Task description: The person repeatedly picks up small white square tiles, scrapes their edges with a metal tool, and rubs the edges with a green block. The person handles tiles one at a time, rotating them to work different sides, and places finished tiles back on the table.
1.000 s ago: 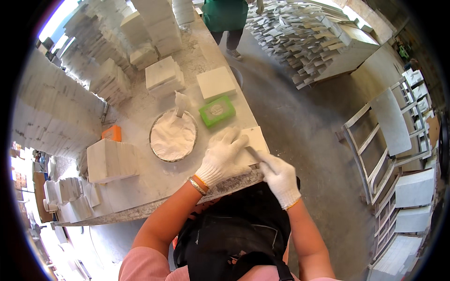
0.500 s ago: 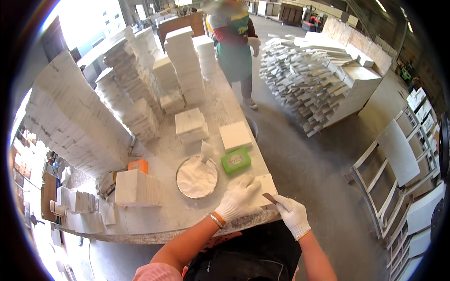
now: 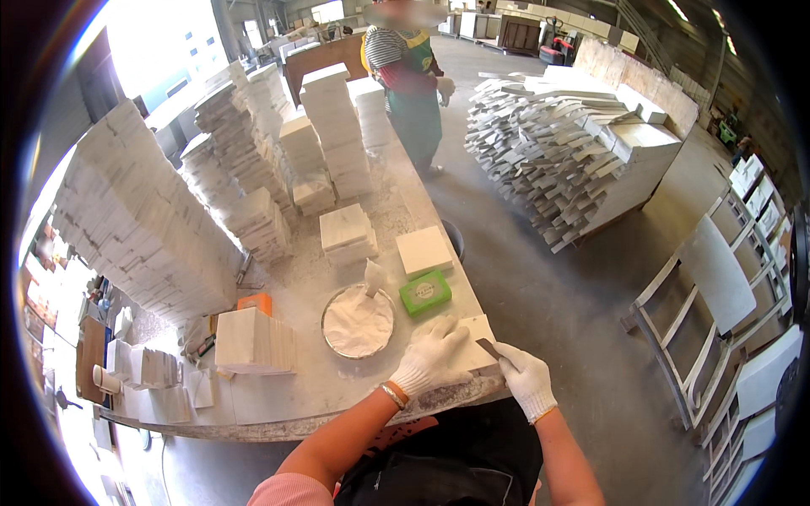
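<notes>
White-gloved hands [image 3: 430,361], white tile [image 3: 469,341], green box [image 3: 425,292], orange block [image 3: 254,303].

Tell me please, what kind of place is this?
Probably a stone tile workshop. Tall stacks of white marble-like tiles crowd the dusty grey stone workbench, a big pile of white slabs sits on the concrete floor, and a round bowl of white powder stands nearby.
</notes>
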The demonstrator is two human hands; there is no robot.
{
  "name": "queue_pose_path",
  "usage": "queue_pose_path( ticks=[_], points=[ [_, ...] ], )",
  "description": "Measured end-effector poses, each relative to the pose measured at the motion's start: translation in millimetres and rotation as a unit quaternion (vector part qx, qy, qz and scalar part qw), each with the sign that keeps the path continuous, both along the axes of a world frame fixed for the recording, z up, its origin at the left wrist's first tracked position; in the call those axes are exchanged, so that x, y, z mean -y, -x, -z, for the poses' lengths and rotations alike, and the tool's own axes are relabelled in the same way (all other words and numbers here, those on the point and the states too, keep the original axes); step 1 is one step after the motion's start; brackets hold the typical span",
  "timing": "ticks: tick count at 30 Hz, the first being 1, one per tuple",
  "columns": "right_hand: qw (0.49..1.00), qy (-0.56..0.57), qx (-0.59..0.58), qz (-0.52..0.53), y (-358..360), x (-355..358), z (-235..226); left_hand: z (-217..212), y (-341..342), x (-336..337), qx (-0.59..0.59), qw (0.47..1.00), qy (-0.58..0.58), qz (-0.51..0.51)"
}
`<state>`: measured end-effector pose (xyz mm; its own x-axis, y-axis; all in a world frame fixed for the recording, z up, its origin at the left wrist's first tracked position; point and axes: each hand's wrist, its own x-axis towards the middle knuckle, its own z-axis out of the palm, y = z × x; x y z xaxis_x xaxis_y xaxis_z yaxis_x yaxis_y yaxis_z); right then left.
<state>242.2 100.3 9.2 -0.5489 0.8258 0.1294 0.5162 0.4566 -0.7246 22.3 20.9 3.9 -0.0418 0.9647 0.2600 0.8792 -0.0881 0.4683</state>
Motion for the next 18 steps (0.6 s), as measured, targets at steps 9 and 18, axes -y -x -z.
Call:
queue_pose_path(
  ticks=[9, 18],
  points=[
    [0.998, -0.031, -0.047, -0.008, 6, -2, -2, -6, 2, 4, 0.005, 0.999, 0.037, -0.014],
    [1.000, 0.003, -0.020, 0.005, 4, 1, 6, -11, -2, 4, -0.009, 0.999, 0.050, -0.016]
  ],
)
